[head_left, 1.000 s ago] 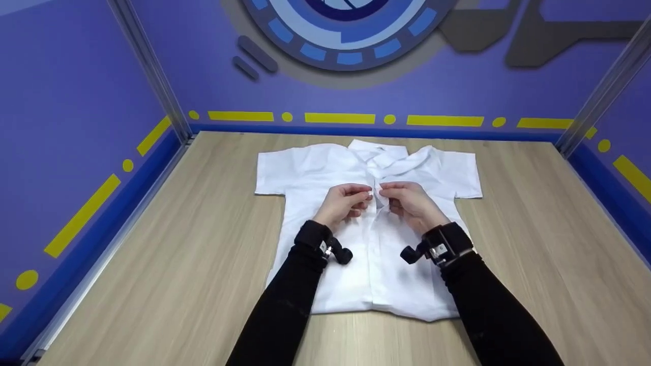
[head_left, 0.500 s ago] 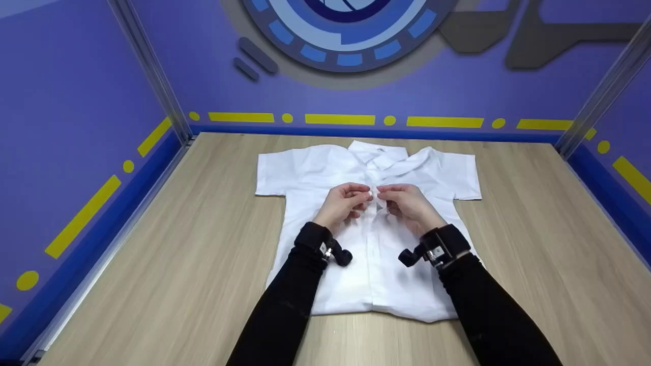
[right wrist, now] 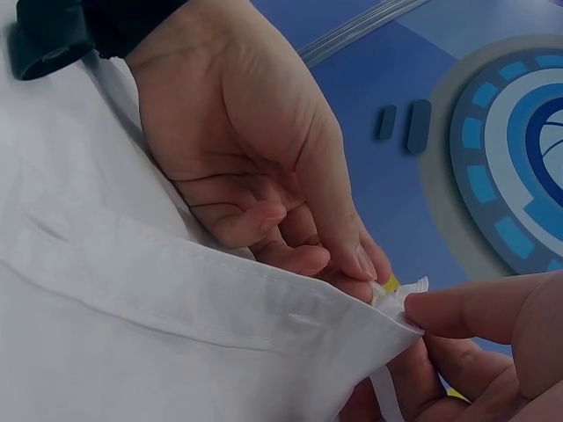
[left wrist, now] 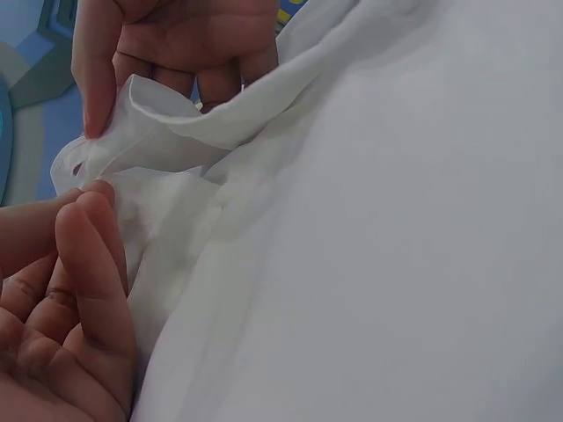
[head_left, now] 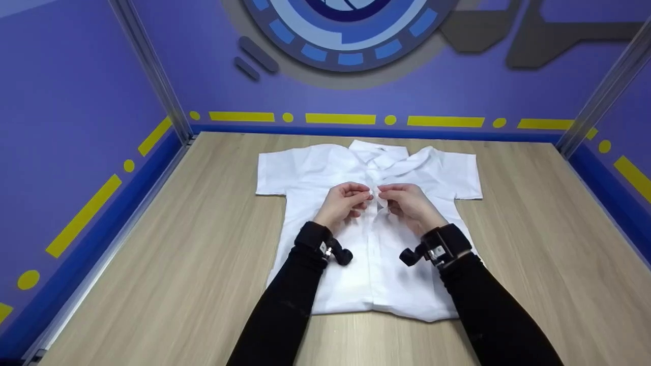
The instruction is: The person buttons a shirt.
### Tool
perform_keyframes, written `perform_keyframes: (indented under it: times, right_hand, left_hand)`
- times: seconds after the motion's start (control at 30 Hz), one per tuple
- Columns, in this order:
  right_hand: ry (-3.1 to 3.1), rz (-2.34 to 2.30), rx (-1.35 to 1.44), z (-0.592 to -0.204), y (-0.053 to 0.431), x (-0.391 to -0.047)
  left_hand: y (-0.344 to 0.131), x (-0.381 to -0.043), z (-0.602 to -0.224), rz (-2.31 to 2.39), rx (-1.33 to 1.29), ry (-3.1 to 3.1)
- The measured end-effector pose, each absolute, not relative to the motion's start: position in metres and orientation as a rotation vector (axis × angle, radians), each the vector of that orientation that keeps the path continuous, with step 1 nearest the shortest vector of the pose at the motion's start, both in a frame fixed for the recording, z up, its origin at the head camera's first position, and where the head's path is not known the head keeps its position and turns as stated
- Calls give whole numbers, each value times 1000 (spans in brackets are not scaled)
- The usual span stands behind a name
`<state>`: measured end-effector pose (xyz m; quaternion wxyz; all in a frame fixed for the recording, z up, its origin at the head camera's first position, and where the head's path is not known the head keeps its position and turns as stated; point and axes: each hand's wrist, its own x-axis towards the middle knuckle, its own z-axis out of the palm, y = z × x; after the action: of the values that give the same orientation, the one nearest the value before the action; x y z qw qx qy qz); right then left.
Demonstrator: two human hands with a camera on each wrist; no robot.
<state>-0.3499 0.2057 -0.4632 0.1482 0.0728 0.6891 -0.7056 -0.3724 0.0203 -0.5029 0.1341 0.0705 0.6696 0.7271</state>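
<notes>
A white short-sleeved button-up shirt [head_left: 335, 284] lies front up, collar away from me. Over its chest, my left hand [head_left: 346, 203] pinches the front edge on its side between thumb and fingertips. Facing it, my right hand [head_left: 409, 203] pinches the other front edge, lifted off the layer below. A buttonhole [left wrist: 77, 169] shows in that raised edge, right at the right thumb in the left wrist view. In the right wrist view, more buttonholes [right wrist: 305, 319] run along the placket, and the fingertips of both hands nearly meet at its edge. Whatever lies between the left fingertips is mostly hidden.
The shirt rests on a wood-grain table [head_left: 203, 244]. Blue panels [head_left: 325, 96] with yellow marks enclose the back and both sides. Each wrist carries a black strap with a small camera, the left wrist camera [head_left: 343, 256] hanging close over the shirt.
The right hand has come slightly closer to the left, and the gap between the two front edges has narrowed. Both hands keep their pinch; the rest of the shirt lies as before.
</notes>
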Motion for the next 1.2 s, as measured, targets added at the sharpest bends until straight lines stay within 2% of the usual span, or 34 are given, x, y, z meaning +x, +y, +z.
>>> perform_keyframes:
  times: [1.2]
  right_hand:
    - [2058, -1969, 228, -465, 205, -349]
  left_hand:
    - [18, -373, -504, 2132, 237, 1885]
